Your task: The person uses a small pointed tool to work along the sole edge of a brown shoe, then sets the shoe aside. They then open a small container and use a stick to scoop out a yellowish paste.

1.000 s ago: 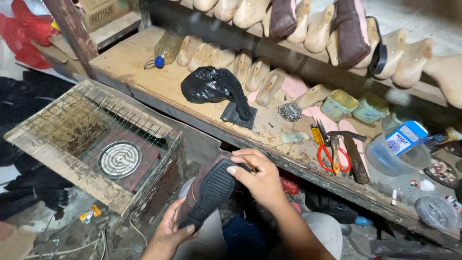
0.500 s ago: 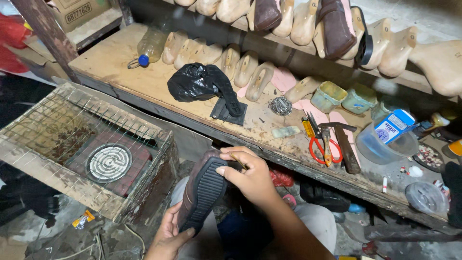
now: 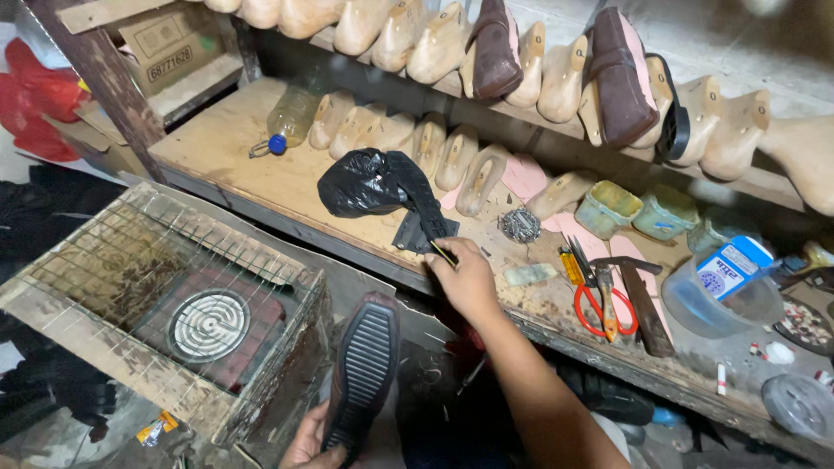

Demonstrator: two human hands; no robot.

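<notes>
My left hand point(image 3: 306, 441) grips the heel end of a shoe point(image 3: 361, 373) held sole-up, its black ribbed sole facing me, low in the head view. My right hand point(image 3: 465, 278) has reached up to the wooden workbench point(image 3: 243, 161) and its fingers pinch a small dark flat piece point(image 3: 426, 233) at the bench's front edge, beside a black plastic bag point(image 3: 365, 182). Whether the piece is lifted off the bench I cannot tell.
A wire-topped wooden box with an electric coil heater point(image 3: 207, 325) stands at the left. On the bench lie wooden shoe lasts point(image 3: 452, 156), a plastic bottle point(image 3: 291, 117), red-handled scissors point(image 3: 599, 300), a hammer point(image 3: 643, 300) and small tubs point(image 3: 608, 208). More lasts and shoes point(image 3: 621, 78) line the upper shelf.
My right hand has left the shoe's sole and moved up to the bench edge, onto the dark flat piece. The left hand still holds the shoe.
</notes>
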